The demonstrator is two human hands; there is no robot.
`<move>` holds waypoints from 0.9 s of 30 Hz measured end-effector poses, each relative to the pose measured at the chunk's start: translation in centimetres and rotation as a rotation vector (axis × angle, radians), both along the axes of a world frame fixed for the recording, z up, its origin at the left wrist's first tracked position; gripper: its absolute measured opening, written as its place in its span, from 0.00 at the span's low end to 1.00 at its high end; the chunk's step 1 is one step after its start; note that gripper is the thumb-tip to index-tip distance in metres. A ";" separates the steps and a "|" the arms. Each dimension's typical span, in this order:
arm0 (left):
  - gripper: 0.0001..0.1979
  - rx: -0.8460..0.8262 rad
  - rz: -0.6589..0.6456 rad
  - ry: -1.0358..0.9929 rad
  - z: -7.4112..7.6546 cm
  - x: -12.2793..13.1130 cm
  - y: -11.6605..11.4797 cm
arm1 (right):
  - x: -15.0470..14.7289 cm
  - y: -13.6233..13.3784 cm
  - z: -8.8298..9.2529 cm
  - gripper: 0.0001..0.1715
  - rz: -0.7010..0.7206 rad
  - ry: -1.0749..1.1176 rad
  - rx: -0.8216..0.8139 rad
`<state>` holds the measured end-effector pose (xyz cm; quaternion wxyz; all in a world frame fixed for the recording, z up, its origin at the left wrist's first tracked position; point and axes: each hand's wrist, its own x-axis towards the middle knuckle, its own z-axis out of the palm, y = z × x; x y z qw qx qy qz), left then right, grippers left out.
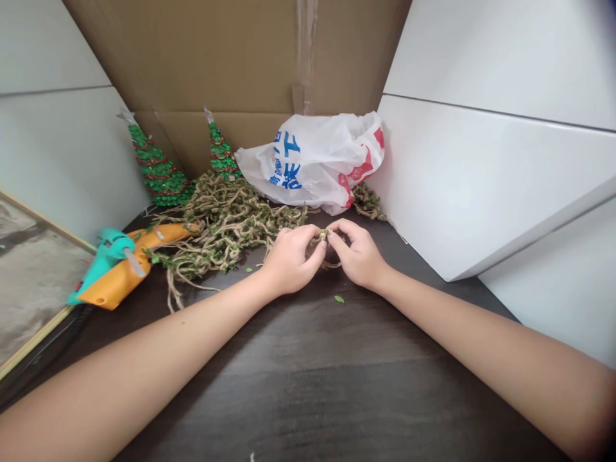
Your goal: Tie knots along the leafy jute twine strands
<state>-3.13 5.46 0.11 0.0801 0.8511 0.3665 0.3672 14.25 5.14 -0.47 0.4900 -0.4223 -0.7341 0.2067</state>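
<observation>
My left hand (292, 258) and my right hand (359, 253) meet in the middle of the dark table, their fingertips pinching a small knot of leafy jute twine (323, 235). A thin twine loop (331, 264) hangs below the fingers. To the left of my left hand lies a tangled heap of twine strung with small green leaves (218, 221), and a strand from it runs towards my hands. Behind the heap stand two cone-shaped trees of green sequins (156, 168) (220, 153). A loose green leaf (339, 298) lies just below my right hand.
An orange and teal hot glue gun (115, 273) lies at the left, near a wood-framed picture (33, 282). A white plastic bag with blue and red print (312, 162) sits at the back against a cardboard sheet (216, 58). White panels (491, 179) rise on the right.
</observation>
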 end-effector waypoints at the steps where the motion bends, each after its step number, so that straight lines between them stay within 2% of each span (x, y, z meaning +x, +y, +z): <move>1: 0.06 0.000 0.002 0.001 0.0 0.0 0.0 | 0.0 0.0 0.0 0.08 0.000 0.000 -0.001; 12: 0.09 -0.016 0.050 0.009 0.2 -0.1 -0.1 | 0.0 -0.2 0.2 0.08 -0.048 0.070 -0.005; 17: 0.10 0.000 -0.029 -0.060 0.6 -0.2 -0.4 | -0.1 -0.2 0.3 0.09 -0.012 -0.023 0.005; 22: 0.04 0.009 -0.112 -0.081 0.4 -0.2 -0.4 | 0.0 0.0 0.0 0.06 0.016 -0.034 -0.012; 25: 0.04 0.018 -0.084 -0.060 0.2 -0.1 -0.2 | 0.0 0.0 -0.1 0.14 0.050 0.020 0.018; 27: 0.04 0.027 -0.047 -0.040 0.0 0.0 -0.1 | 0.0 -0.1 -0.1 0.16 0.065 0.014 0.081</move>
